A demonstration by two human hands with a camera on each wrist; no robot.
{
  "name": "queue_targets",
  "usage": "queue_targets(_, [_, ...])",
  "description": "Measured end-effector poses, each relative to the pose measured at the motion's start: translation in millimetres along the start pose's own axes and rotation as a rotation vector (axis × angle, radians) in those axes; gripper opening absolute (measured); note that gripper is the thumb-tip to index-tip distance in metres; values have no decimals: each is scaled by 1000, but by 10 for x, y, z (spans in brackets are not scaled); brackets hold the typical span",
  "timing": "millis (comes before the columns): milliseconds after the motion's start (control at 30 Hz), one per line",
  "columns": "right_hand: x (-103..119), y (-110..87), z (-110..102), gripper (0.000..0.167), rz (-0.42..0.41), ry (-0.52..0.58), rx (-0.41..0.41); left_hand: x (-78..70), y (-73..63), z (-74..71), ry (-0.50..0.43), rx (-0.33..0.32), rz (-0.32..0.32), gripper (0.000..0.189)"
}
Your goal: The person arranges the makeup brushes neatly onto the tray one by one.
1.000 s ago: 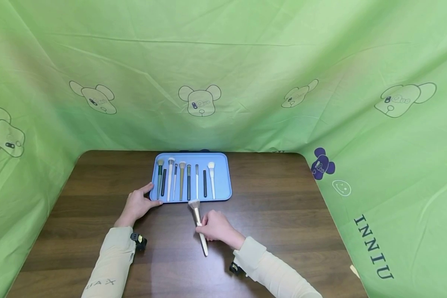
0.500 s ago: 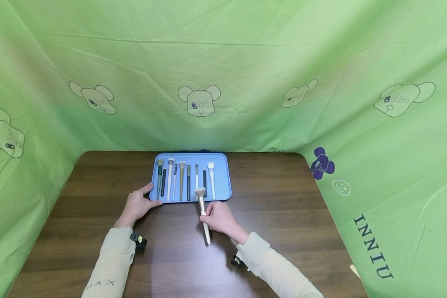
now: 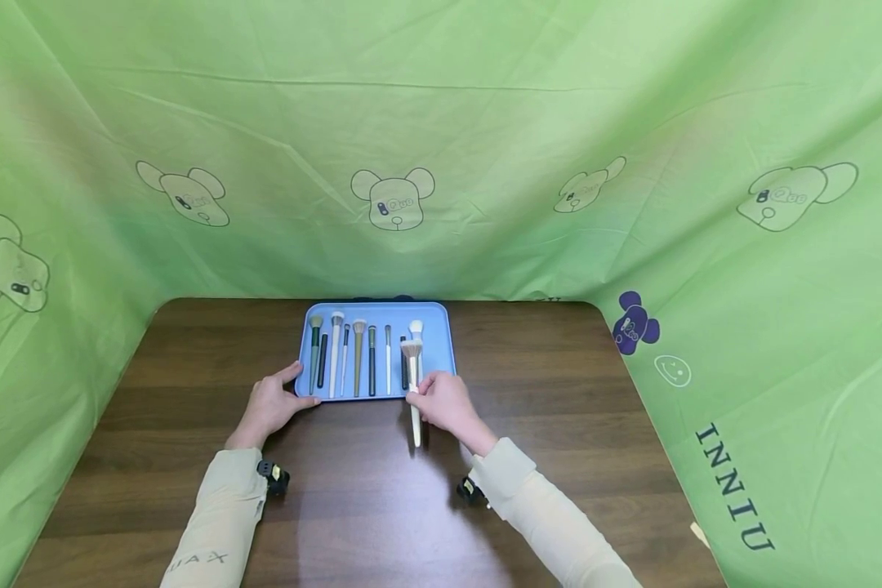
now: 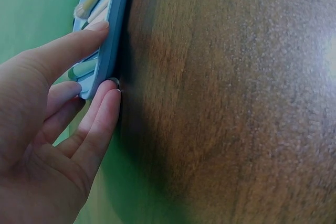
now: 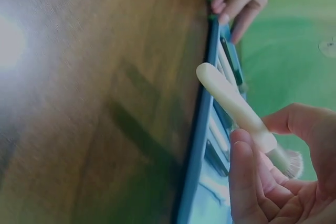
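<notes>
A light-blue tray [image 3: 437, 343] lies near the table's far edge, with several makeup brushes laid side by side, bristles pointing away. At its near left corner my left hand [image 3: 268, 404] holds on, thumb on the front rim; the left wrist view shows fingers [image 4: 102, 124] against the corner's outside. My right hand [image 3: 447, 402] pinches a makeup brush [image 3: 416, 429] with a pale handle, metallic ferrule and wide bristle head. This brush hangs over the tray's front right part, partly covering a white brush [image 3: 416, 326] and a short black one [image 3: 403, 359].
Dark wooden table [image 3: 559, 408] stretches around the tray. Green cloth [image 3: 485, 122] with bear prints hangs behind and at both sides. A small pale object [image 3: 700, 535] sits at the table's right edge.
My right hand has carried the brush away from me and slightly right, from in front of the tray to above its front right part. My left hand has stayed at the corner.
</notes>
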State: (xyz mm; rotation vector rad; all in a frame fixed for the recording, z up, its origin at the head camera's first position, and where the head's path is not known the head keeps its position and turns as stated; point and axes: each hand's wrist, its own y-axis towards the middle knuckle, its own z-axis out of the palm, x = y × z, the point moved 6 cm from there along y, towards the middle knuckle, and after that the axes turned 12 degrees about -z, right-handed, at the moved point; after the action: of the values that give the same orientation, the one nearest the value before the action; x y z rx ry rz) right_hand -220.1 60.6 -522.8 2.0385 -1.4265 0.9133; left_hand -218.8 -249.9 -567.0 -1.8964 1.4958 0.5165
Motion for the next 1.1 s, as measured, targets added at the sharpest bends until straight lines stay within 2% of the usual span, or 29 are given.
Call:
queue_targets(300, [-74, 206, -191, 17, 28, -36, -66, 20, 8, 19, -5, 6, -16, 85])
queue_targets(567, [-135, 409, -356, 20, 28, -173, -135, 25, 5, 14, -11, 0, -11, 85])
queue_targets(1100, [-353, 694, -453, 25, 95, -257, -120, 8, -4, 8, -12, -7, -6, 84])
